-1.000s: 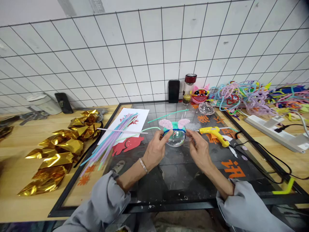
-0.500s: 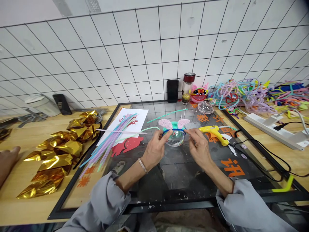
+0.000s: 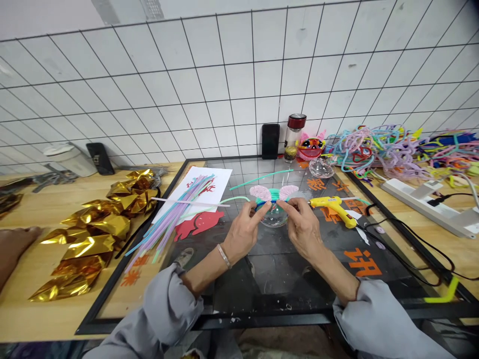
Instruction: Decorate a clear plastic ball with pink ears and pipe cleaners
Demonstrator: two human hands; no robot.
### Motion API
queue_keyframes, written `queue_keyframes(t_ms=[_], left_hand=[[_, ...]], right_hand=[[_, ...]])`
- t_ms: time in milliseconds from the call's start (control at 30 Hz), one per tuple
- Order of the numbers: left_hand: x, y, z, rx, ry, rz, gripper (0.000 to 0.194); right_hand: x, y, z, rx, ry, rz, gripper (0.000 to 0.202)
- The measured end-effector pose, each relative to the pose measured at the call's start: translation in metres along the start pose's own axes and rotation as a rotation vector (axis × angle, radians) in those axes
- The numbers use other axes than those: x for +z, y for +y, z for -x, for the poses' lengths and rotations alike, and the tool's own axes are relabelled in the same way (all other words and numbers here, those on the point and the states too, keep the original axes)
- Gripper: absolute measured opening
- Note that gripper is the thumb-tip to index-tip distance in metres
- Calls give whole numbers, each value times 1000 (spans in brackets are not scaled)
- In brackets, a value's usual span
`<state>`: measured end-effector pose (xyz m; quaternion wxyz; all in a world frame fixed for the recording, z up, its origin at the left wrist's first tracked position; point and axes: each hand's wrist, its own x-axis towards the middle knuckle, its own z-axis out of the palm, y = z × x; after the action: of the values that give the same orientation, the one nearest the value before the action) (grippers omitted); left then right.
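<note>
Pink-eared clear ball (image 3: 274, 217) with blue strip (image 3: 274, 201). Is held just left of the yellow glue gun (image 3: 334, 204), between left hand (image 3: 242, 233) and right hand (image 3: 305, 230). Is pinched along the strip by thumbs and fingers of both. Far left of the glue gun, pipe cleaners (image 3: 170, 219) across white paper (image 3: 223, 178); behind it, clear shell (image 3: 321, 168).

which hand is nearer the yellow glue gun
Right. The right hand, at the right of the clear ball, is just left of the yellow glue gun; the left hand, at the ball's left, is farther off.
</note>
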<state>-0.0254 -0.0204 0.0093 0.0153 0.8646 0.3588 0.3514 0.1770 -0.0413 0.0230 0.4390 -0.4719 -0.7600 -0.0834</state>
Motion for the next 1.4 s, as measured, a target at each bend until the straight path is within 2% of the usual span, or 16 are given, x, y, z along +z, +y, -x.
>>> queue_keyframes(t_ms=[300,533,733,933,1033,1167,1400], left_hand=[[1,0,0,-1,2,20,69],[0,0,-1,2,-6,16,73],[1,-2,-2,-9,-23,35,73],[5,-5,0,-13,-23,38,67],[8,-6,0,-3,-9,50,64],[9,-7,1,26,12,37,70],[12,-8,3,40,55,87,66]], right_hand=[[-5,-8,-7,-70,-26,248,41],[-6,-5,-1,-58,-24,117,41],[-7,-6,-4,-82,-48,239,42],[-8,-6,-6,-104,-35,249,42],[-9,-3,-6,-140,-59,275,49],[-10,-1,-9,-219,-115,344,56],[-9,0,-12,-244,-126,410,50]])
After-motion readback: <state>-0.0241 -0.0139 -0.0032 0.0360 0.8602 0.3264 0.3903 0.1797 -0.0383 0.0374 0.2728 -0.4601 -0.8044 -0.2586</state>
